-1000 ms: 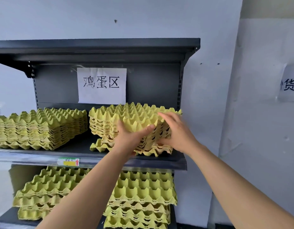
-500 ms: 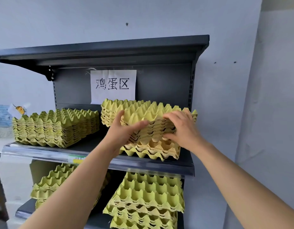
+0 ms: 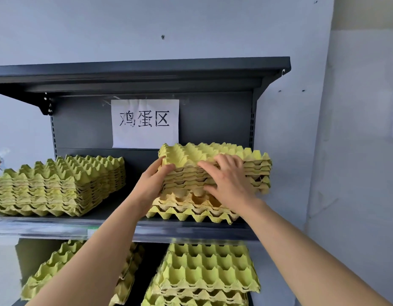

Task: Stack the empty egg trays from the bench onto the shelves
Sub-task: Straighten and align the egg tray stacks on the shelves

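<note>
Fingers of L hand [image 3: 150,187] & R hand [image 3: 229,184] grasping tray stack [image 3: 254,165] on shelf [image 3: 191,231].

We are facing a pale wall [image 3: 191,29], seemingly daylit, where a dark grey shelving unit [image 3: 147,69] is standing.

Single head-worn view, facing the shelves [image 3: 180,231] straight on, close

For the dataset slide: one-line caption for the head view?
Left hand and right hand grip egg trays atop the right stack on the shelf, under a paper sign.
</note>
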`<state>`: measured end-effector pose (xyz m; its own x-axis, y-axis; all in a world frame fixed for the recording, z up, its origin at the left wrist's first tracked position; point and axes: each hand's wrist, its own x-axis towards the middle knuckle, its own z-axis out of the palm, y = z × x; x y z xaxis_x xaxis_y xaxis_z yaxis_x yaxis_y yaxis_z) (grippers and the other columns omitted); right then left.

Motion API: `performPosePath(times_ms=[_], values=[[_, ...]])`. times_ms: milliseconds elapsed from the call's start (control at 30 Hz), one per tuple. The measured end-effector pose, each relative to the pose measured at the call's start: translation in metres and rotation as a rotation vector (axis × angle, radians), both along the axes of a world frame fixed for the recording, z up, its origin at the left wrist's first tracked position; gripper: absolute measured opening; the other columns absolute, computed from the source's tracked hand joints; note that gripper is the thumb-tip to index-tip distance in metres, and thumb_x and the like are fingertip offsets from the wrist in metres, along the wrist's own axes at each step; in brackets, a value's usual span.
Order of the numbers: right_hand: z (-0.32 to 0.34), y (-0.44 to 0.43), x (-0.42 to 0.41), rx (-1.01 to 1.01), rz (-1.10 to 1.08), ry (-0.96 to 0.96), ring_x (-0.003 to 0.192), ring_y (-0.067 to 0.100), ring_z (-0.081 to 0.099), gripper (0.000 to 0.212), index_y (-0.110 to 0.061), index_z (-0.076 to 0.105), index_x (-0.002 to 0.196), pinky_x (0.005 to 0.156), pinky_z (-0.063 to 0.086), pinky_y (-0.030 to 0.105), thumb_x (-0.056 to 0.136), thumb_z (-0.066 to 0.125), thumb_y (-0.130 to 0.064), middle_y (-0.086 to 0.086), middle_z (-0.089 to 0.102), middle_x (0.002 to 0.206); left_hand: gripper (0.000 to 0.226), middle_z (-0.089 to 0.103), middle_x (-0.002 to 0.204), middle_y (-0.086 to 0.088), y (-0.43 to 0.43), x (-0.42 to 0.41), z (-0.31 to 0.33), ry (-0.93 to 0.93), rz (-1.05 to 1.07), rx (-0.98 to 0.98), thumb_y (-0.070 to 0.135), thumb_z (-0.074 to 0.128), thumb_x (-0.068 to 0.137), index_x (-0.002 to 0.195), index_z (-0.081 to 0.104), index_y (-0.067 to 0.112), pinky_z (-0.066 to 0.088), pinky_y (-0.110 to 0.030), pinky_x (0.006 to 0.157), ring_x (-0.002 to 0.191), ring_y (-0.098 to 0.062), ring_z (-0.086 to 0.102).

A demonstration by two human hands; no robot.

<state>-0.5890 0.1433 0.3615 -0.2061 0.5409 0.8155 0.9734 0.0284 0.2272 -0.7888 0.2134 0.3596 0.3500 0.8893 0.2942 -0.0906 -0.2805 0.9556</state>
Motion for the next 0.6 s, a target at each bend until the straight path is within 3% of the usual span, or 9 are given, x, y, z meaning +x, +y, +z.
performPosePath(times_ms=[100,167,300,433,600], values=[[-0.002,0.011,-0.020,0.027,-0.073,-0.019,0.095,0.024,0.054,0.066,-0.028,0.059,0.124,0.090,0.041,0.047,0.063,0.085,-0.038,0.005,0.058,0.102,0.055,0.071,0.106,-0.002,0.014,-0.007,-0.001,0.066,-0.018,0.094,0.032,0.072,0.085,0.132,0.044,0.034,0.053,-0.023,0.064,0.081,-0.014,0.070],[-0.003,0.017,-0.031,0.033,-0.118,-0.024,0.094,0.024,0.054,0.066,-0.028,0.060,0.123,0.090,0.041,0.048,0.063,0.085,-0.037,0.004,0.058,0.100,0.066,0.069,0.106,0.002,0.026,-0.011,-0.004,0.097,-0.026,0.137,0.022,0.075,0.083,0.139,0.040,0.032,0.058,-0.025,0.066,0.085,-0.015,0.071],[-0.011,0.029,-0.044,0.007,-0.200,-0.005,0.094,0.024,0.053,0.065,-0.030,0.061,0.123,0.091,0.040,0.047,0.063,0.085,-0.037,0.003,0.059,0.100,0.080,0.066,0.114,0.007,0.056,-0.017,-0.013,0.175,-0.032,0.183,0.025,0.078,0.080,0.147,0.034,0.029,0.055,-0.023,0.069,0.091,-0.011,0.069],[-0.020,0.040,-0.048,-0.035,-0.244,0.033,0.097,0.024,0.052,0.065,-0.031,0.060,0.123,0.092,0.040,0.047,0.063,0.084,-0.040,0.002,0.059,0.103,0.079,0.063,0.122,0.007,0.074,-0.016,-0.023,0.223,-0.024,0.226,0.026,0.076,0.083,0.148,0.032,0.031,0.053,-0.030,0.090,0.102,-0.009,0.065],[-0.029,0.044,-0.048,-0.172,-0.213,0.024,0.111,0.025,0.046,0.066,-0.032,0.050,0.132,0.101,0.033,0.045,0.073,0.078,-0.040,0.002,0.054,0.118,0.074,0.059,0.113,0.020,0.079,-0.020,-0.042,0.262,-0.024,0.255,0.027,0.072,0.087,0.147,0.029,0.032,0.050,-0.024,0.083,0.097,-0.002,0.062]])
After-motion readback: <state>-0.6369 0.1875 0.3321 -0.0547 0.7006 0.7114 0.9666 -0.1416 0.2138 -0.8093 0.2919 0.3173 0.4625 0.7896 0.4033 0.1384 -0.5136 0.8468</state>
